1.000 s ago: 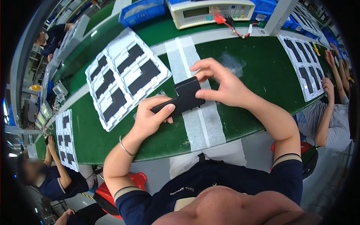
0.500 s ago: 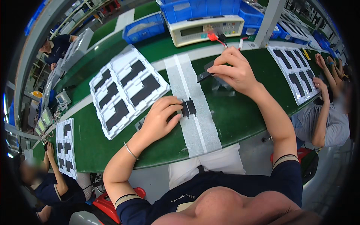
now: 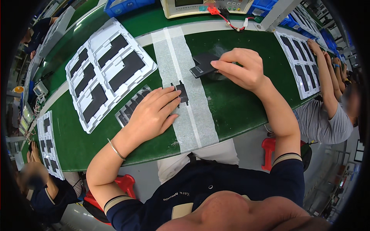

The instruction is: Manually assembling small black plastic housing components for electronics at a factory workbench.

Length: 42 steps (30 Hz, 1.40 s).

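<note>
My right hand (image 3: 243,69) pinches a flat black piece (image 3: 202,70) between thumb and fingers and holds it tilted over the green table; its left end reaches the edge of a pale paper strip (image 3: 192,119). On that strip lies a small thin black part (image 3: 182,93) with narrow tabs at its corners. My left hand (image 3: 152,111) rests palm down beside it, fingers stretched out, the fingertips touching its left side and hiding some of it. Under and beside the left hand sits a clear sheet with dark strips (image 3: 133,104).
A white tray (image 3: 103,69) of black L-shaped pieces stands to the left; a similar tray (image 3: 300,71) lies right, near another person's arms. A meter (image 3: 185,14) with red and black leads and a blue bin (image 3: 127,5) stand at the back. Clear film (image 3: 219,52) lies behind my right hand.
The head view has tilted down and shifted. My left fingers lie flatter on the small black part. My right hand still holds the flat black piece, now closer to the paper strip.
</note>
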Tool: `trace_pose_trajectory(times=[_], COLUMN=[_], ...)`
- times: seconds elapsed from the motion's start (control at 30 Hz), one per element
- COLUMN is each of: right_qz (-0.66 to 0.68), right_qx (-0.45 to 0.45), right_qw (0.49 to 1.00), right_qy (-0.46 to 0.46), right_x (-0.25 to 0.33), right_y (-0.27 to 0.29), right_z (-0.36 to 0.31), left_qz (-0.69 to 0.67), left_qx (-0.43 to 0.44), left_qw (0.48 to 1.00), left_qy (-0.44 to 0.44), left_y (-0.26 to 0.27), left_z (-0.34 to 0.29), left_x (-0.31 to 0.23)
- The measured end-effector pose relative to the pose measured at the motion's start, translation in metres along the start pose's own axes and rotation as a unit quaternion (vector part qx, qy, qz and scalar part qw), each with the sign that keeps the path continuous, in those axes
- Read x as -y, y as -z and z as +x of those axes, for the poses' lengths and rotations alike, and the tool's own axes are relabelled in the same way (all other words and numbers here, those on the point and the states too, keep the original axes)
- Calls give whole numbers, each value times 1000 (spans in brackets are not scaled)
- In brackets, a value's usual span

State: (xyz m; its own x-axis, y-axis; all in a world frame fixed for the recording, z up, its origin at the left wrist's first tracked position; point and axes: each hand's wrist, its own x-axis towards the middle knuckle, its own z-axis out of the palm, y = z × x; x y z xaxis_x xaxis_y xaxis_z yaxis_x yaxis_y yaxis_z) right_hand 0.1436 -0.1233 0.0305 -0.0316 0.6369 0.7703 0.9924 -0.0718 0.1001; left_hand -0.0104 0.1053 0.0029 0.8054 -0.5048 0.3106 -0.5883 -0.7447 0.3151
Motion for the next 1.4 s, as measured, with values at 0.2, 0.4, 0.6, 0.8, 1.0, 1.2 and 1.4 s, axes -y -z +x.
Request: trace_pose_trajectory(times=[0.2,0.4,0.6,0.8,1.0,1.2,1.4], right_qz=[15,84,118,15,123,261,394], right_qx=[32,201,237,-25,-262,-491,-634], right_qw=[999,976,964,995,822,692,409], right_qy=[-5,-18,-38,-100,-491,-461,-525], right_x=[5,7,8,-23,-60,-79,-133], right_y=[-1,10,7,19,41,48,68], right_z=[-5,-3,-9,-8,-25,-36,-103], left_qz=[-8,-14,-15,-11,-7,-8,19], left_qx=[-1,-7,-13,-17,-21,-13,-11], left_qw=[1000,1000,1000,1000,1000,1000,999], left_qy=[-5,-4,-6,-10,-15,-19,-25], left_y=[-1,1,-1,-1,0,3,0], left_z=[-1,-1,2,6,6,-3,-3], left_x=[-3,-3,-2,-4,-3,-7,-7])
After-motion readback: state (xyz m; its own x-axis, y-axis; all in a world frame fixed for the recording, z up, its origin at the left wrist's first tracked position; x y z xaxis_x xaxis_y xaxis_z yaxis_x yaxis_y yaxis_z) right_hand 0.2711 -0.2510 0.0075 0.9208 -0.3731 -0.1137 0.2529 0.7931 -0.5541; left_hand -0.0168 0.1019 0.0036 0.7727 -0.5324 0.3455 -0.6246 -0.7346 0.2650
